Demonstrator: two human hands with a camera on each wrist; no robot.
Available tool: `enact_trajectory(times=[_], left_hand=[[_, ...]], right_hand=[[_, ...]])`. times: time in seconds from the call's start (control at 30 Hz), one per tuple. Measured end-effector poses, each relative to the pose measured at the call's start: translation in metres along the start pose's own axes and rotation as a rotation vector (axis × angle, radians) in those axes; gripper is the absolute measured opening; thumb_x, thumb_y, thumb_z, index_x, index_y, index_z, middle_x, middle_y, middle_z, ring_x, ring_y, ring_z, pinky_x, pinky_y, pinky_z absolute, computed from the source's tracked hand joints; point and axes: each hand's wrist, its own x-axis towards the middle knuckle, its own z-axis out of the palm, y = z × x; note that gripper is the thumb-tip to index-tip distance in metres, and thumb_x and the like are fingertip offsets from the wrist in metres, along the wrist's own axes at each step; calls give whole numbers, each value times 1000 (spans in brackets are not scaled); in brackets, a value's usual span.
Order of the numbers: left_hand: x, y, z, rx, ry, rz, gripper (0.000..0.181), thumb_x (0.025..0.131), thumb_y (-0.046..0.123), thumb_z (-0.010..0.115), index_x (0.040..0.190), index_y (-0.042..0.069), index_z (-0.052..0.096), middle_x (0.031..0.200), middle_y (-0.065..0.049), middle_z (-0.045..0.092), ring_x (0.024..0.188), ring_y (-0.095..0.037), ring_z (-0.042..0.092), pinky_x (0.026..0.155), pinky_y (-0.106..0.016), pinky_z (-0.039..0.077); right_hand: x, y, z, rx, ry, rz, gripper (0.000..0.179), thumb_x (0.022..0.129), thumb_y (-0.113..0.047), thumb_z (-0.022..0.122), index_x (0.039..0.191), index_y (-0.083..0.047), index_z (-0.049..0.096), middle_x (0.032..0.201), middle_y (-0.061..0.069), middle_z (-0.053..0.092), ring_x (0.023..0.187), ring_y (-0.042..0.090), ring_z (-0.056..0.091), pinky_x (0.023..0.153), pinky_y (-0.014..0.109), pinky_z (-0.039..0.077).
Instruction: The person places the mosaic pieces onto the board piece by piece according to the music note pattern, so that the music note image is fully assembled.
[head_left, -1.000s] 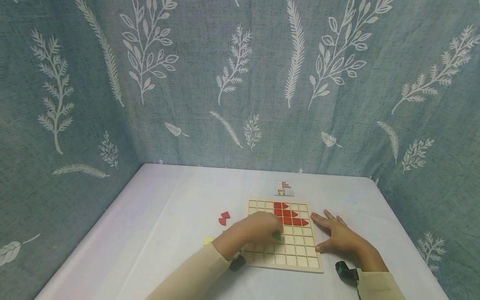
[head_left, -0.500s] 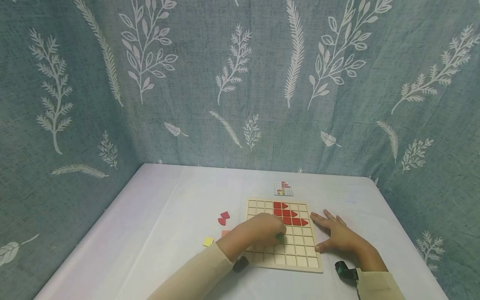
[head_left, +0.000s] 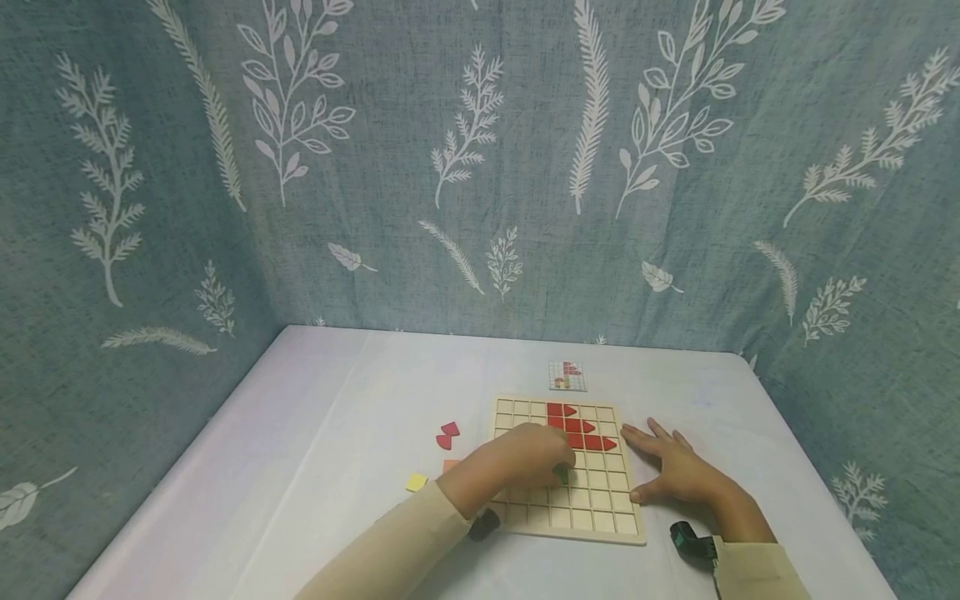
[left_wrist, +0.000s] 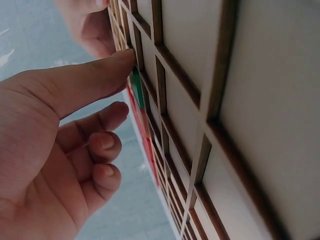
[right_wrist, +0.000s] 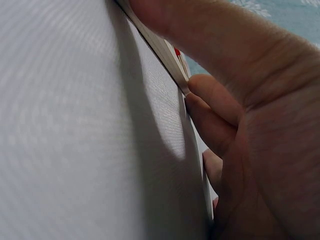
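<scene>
Smooth, matt wooden grid board (head_left: 602, 502)

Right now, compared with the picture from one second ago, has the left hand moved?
Yes, slightly: in the head view, judged against the board, the left hand has shifted to the right, together with the green piece.

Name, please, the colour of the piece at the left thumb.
The piece is green, clearest in the left wrist view.

Curtain (head_left: 405, 167), blue-green, white leaf print, behind and at both sides. Table (head_left: 337, 458), white top.
</scene>
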Motion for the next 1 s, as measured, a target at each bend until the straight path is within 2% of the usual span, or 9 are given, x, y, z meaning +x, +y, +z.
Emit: enact_trajectory(times=[0.37,0.57,0.77,0.9,1.0], left_hand=[[-1,-2,0,-12,-25,-15,15,82,28,79,97,29,75,77,17,52,70,-3,48,66,-19,44],[-3,0,-3,-20,-53,-32,16,83,27,79,98,28,75,78,17,56,70,-3,50,69,-20,47],[-14,-2,-9,-71,-18,-67,13,84,21,77,95,27,75,78,17,58,70,-3,52,73,-20,49],[-27,-14,-8,-89,3,-92,15,87,21,75,101,25,76,87,16,63,79,-2,58,79,-22,50],[-40,-22,-10,-68,8,-108,20,86,23,75,107,22,75,94,13,65,86,-3,61,81,-24,50]], right_hand=[[1,-1,0,-15,-2,-8,118,50,-59,84,149,-14,40,154,11,32,144,42,5,111,58,-4],[0,0,-1,-16,-6,-6,118,49,-59,85,149,-14,40,154,11,33,144,42,5,112,58,-4],[0,1,0,-17,-3,-26,118,50,-59,84,149,-13,40,154,11,33,144,42,5,111,58,-4],[1,1,0,-9,-5,-28,118,51,-60,84,149,-13,40,154,12,32,144,43,5,111,59,-3],[1,1,-1,-5,-5,-14,119,50,-60,85,149,-13,40,155,14,30,144,43,4,111,60,-3]])
